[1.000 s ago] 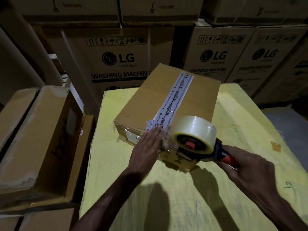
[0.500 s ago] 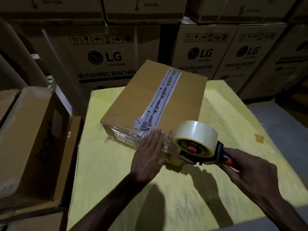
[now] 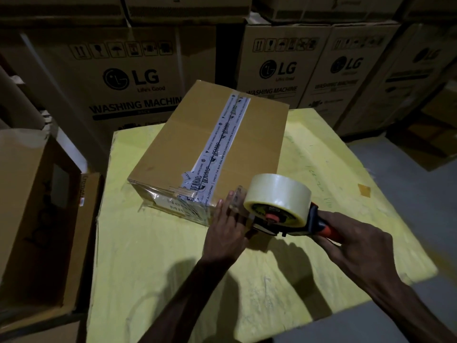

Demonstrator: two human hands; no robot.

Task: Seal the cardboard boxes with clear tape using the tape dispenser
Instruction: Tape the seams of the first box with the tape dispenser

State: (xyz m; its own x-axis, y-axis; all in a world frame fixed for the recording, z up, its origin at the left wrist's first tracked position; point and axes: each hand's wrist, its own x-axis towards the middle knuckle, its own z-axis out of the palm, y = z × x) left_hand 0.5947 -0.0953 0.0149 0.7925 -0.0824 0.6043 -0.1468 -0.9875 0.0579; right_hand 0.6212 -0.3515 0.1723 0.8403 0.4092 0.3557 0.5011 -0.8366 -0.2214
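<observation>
**Tape anchored on the near end, top run yet to do**

The right hand (image 3: 351, 241) is wrapped round the orange handle of the dispenser (image 3: 279, 216), whose clear roll (image 3: 277, 194) sits at the near right corner of the box (image 3: 188, 144). The left hand (image 3: 227, 231) lies flat with straight fingers, pressing the tape end against the box's near face, just beside the dispenser's mouth. Shiny, slightly crinkled clear tape shows on that face and at its top edge.

The box rests askew on the far half of the yellow table (image 3: 160, 280), its far end at the table's far edge. A printed strip (image 3: 222, 142) already runs along the top seam; no clear tape is plainly visible over it. By my reading, this box is at the anchoring step: the pull across the top, the fold over the far end and the cut remain.

Another box (image 3: 32, 219) stands off the table's left edge; whether it is sealed I cannot tell. LG cartons (image 3: 128, 78) are stacked behind.
</observation>
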